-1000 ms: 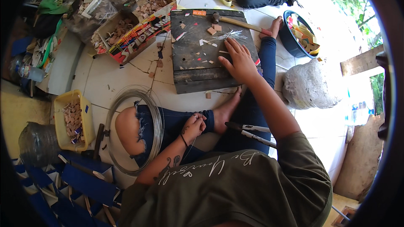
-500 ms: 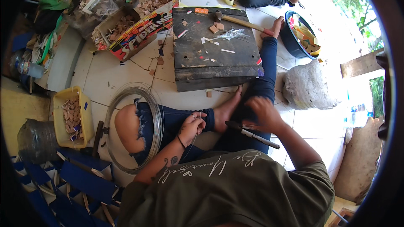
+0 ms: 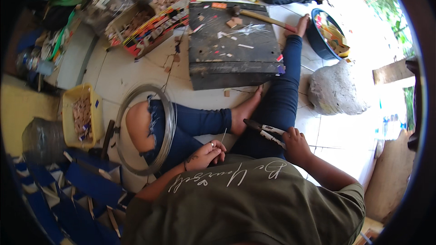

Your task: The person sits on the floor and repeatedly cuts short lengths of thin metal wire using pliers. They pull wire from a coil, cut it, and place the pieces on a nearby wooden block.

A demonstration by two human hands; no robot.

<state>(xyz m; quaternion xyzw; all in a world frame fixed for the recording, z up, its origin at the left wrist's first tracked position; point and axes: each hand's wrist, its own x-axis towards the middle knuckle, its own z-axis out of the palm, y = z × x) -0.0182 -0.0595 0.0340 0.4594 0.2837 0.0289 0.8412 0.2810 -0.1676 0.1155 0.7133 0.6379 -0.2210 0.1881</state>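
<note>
Drawing back from the dark table point(image 3: 234, 45), the right hand point(image 3: 295, 145) is now gripping pliers point(image 3: 265, 132) over the lap, fingers wrapped tight; the left hand point(image 3: 206, 154) is pinching a thin wire point(image 3: 223, 136).

We see a white tiled floor point(image 3: 136, 70), on it a dark wooden slab point(image 3: 234, 59), a yellow crate point(image 3: 81, 115) of small pieces, a wire coil point(image 3: 170, 122), a blue bowl point(image 3: 320, 45), a grey stone point(image 3: 336, 88), an open box point(image 3: 150, 29) of coloured sticks
</note>
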